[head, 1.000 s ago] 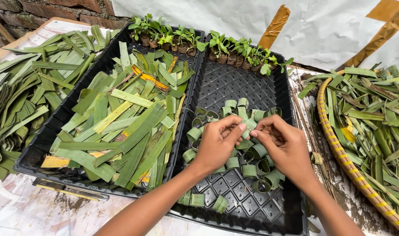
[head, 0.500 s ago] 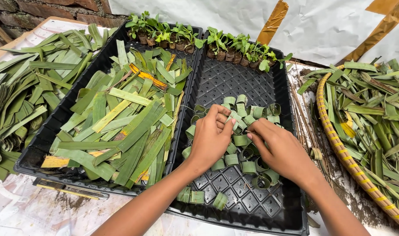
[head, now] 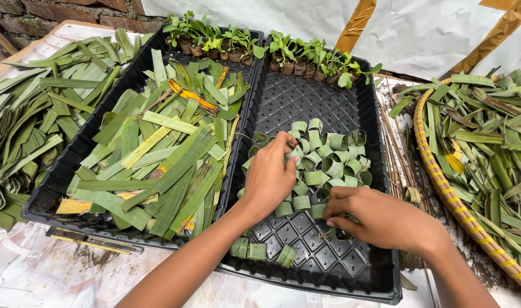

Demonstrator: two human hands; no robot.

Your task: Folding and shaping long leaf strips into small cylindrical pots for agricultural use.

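Left hand covers several leaf rings in the black tray; its fingertips can't be seen. At four o'clock, the right hand hides whatever it pinches. The woven basket runs off the right edge, and the loose leaf pile off the left.

**No packages, labels, signs or screens in view**

Nothing in the frame is a package, a label, a sign or a screen. No item carries a visible tag or sticker, and no display shows anywhere from the upper left to the lower right of the frame.
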